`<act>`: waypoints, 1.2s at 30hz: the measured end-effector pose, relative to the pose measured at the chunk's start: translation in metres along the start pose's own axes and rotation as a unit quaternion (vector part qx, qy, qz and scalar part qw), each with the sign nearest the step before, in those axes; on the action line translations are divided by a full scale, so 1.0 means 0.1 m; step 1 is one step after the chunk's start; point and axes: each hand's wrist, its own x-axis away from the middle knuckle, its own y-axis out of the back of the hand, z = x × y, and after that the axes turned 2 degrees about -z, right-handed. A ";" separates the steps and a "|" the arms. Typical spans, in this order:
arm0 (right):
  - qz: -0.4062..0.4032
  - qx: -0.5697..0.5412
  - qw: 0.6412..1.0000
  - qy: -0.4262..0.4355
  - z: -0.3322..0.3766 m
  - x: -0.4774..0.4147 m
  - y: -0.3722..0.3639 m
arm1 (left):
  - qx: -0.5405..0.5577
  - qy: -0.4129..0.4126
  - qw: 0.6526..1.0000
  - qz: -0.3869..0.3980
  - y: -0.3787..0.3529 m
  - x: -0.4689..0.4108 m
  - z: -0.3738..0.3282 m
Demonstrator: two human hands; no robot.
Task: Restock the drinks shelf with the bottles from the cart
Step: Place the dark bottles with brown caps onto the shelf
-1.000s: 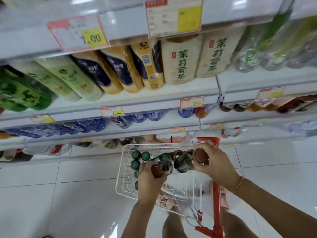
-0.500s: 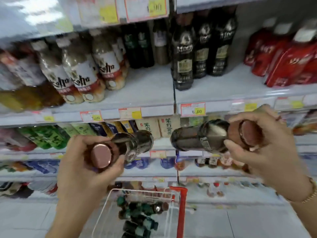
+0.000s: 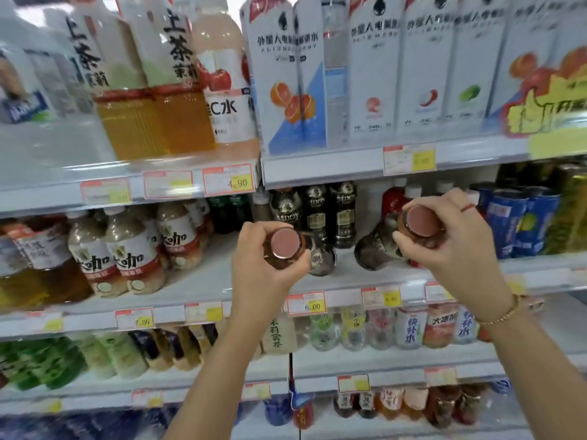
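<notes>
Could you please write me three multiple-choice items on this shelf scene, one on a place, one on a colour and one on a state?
1. Where is the bottle in the left hand headed?
A. the top shelf with the white cartons
B. the shelf with the dark bottles
C. the floor

2. What colour is the cap of the left bottle?
A. green
B. blue
C. pinkish copper

3. How does the right hand hold the right bottle?
A. upright by its base
B. tilted, gripped at the cap end
C. it holds nothing

Answers: 1 B, both hands are level with that shelf, close to the dark bottles. 2 C, the round cap faces the camera. 3 B, the bottle's base points toward the shelf board while the fingers wrap round the cap end.
</notes>
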 end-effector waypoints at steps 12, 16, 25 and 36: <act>-0.041 -0.070 0.994 -0.072 -0.22 -0.33 -0.42 | 0.068 0.029 0.997 0.012 -0.60 -0.52 0.03; -0.075 -0.124 0.982 -0.121 -0.26 -0.38 -0.61 | 0.100 0.043 0.994 -0.007 -0.74 -0.58 0.07; -0.042 -0.179 0.964 -0.193 -0.43 -0.46 -1.02 | 0.071 0.090 0.993 0.016 -1.20 -0.56 0.27; 0.012 -0.194 0.956 -0.218 -0.55 -0.34 -1.01 | 0.071 0.161 0.984 0.008 -1.27 -0.37 0.51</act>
